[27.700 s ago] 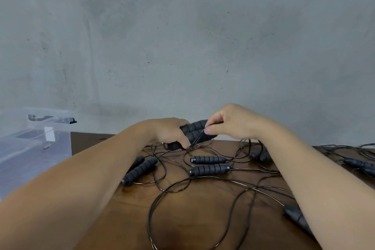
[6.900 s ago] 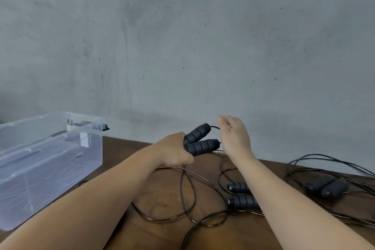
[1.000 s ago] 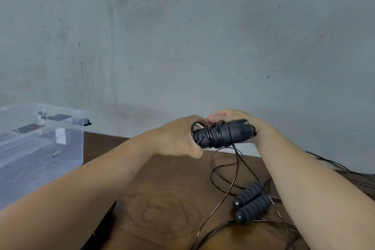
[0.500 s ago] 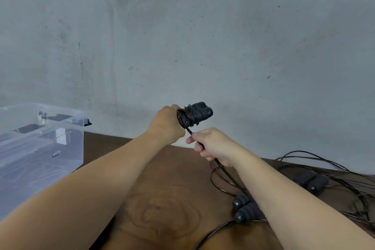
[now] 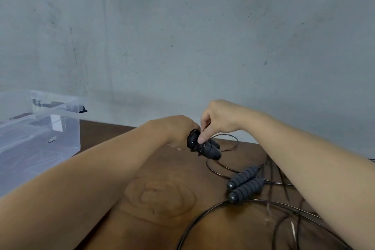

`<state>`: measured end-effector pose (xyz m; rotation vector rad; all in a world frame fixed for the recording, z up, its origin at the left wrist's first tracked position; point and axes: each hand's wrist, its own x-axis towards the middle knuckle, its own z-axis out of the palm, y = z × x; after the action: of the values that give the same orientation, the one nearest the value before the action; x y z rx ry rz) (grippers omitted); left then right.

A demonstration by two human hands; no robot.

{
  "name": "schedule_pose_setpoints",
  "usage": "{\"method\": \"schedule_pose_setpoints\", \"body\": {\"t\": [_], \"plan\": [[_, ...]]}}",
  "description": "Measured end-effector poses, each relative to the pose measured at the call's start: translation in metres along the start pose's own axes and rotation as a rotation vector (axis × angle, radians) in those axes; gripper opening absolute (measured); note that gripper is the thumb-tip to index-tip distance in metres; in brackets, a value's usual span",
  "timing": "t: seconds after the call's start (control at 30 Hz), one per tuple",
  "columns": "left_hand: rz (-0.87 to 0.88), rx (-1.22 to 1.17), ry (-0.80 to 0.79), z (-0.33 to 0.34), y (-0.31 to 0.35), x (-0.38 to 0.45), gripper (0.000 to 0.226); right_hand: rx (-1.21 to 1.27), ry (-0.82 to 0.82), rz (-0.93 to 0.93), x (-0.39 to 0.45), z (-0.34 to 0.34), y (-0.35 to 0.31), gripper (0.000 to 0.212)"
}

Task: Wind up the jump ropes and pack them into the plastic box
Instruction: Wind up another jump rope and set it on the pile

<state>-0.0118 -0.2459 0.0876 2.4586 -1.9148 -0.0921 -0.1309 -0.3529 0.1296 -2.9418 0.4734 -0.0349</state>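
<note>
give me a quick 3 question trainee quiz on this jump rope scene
1. True or false: the plastic box stands at the table's left end.
2. Which hand grips the wound handles: A left hand, B right hand?
3. Fill in: the spare pair of handles lies on the ____.

Key: 1 true; 2 A; 3 table.

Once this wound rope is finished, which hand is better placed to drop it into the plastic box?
Left, probably. The left hand already grips the wound handles, and the plastic box sits on its side. The right hand only pinches the cord at the bundle.
</note>
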Motion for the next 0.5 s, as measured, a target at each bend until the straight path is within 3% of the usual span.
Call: {"method": "schedule_pose_setpoints", "body": {"t": [0.17,0.27,0.37,0.43,0.5], "plan": [[0.093,-0.405,-0.088,0.0,0.0,-0.011,0.031,0.456,0.032,0.05,-0.011,-0.004,0.027,0.024],[0.211,-0.853,-0.052,0.004,0.003,-0.017,0.027,0.9,0.039,0.07,-0.017,0.002,0.04,0.024],[0.256,-1.094,-0.032,0.009,0.007,-0.013,0.024,1.34,0.054,0.063,-0.017,0.016,0.045,0.009],[0.246,-1.173,-0.025,0.012,0.009,-0.01,0.023,1.445,0.109,0.039,-0.014,0.027,0.048,0.018],[0.212,-1.21,0.001,0.013,0.012,-0.009,0.024,1.4,0.174,0.05,-0.011,0.037,0.05,0.031]]}}
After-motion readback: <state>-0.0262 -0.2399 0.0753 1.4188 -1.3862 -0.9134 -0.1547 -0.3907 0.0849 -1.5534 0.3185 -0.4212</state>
